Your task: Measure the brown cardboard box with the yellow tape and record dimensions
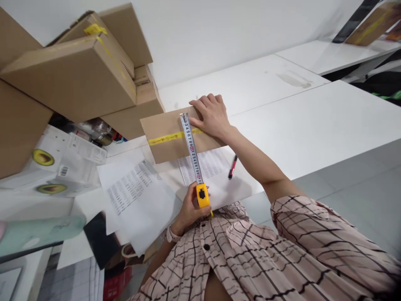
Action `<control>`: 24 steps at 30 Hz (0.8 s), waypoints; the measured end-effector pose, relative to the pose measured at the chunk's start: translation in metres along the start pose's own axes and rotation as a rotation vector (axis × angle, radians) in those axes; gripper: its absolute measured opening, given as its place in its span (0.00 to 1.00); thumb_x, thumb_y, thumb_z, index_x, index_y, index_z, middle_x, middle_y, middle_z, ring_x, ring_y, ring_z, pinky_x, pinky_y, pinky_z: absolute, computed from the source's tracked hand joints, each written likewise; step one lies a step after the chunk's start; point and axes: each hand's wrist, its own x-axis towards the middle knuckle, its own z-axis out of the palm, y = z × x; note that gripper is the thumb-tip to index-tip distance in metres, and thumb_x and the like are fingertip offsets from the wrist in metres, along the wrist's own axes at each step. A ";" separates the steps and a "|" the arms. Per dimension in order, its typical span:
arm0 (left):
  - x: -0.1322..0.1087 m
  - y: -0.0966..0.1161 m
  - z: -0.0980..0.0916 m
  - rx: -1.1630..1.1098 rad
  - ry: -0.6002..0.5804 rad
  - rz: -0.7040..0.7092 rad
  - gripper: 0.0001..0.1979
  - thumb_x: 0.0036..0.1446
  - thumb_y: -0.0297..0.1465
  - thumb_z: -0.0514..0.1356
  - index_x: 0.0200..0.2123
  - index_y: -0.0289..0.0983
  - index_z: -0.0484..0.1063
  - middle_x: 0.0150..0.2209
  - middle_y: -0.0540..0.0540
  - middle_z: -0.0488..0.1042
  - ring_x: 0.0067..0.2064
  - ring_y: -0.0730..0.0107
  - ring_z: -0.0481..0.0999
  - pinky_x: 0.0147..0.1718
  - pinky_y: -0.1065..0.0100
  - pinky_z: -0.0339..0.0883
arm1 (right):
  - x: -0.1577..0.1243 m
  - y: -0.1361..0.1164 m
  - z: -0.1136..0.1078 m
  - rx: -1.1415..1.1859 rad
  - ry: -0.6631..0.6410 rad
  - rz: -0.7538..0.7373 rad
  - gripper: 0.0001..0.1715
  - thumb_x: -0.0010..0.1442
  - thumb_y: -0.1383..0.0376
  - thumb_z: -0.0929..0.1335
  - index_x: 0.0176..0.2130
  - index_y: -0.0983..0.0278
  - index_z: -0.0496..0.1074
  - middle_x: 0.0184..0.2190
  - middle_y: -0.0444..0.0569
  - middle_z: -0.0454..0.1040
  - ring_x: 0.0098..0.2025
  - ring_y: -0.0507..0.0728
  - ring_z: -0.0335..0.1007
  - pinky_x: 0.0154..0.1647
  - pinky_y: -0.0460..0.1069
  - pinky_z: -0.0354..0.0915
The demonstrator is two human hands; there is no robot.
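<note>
My left hand [189,207], with a band on its wrist, is closed around a yellow tape measure [203,195] near the front of my shirt. Its metal blade [193,156] is pulled out and runs away from me across a flat-looking cardboard box [169,150]. A strip of yellow printed tape [166,138] crosses the box. At the box's right end, my right hand [213,115] grips the cardboard, its thumb beside the blade near the hooked end. Printed sheets [213,165] lie partly under the box, and a red and black pen [232,167] rests to their right.
Large cardboard boxes [72,75] are stacked at the left against the wall. More printed paper [131,188] lies left of my left hand, near white boxes with avocado pictures [62,167]. The white table [297,121] stretches right, with another box [372,25] at the far end.
</note>
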 end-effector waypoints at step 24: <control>-0.017 0.028 0.002 0.705 -0.072 0.087 0.48 0.48 0.37 0.74 0.69 0.45 0.56 0.63 0.40 0.70 0.59 0.51 0.75 0.59 0.51 0.70 | -0.144 -0.025 -0.082 1.051 0.233 0.485 0.31 0.67 0.40 0.66 0.27 0.61 0.75 0.24 0.45 0.72 0.26 0.52 0.69 0.27 0.49 0.68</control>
